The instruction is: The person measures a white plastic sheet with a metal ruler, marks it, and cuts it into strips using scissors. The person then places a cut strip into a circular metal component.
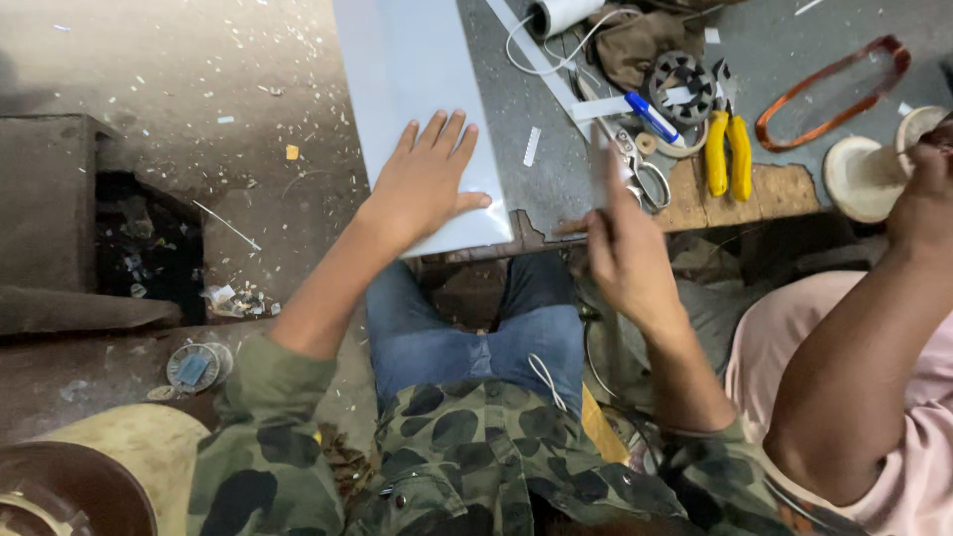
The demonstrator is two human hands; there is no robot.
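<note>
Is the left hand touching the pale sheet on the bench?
Touching. The head view shows the left hand lying flat, palm and fingers spread on the pale sheet, with no gap visible.

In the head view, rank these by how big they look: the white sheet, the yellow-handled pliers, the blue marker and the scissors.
1. White sheet, by far the largest.
2. Yellow-handled pliers and scissors look about alike; I won't rank them.
3. Blue marker, smallest.

Cluttered repair workshop, worn workbench (784, 194), yellow-handled pliers (728, 154), scissors (640, 169), copper wire coil (832, 89), debris-strewn floor (199, 99)
</note>
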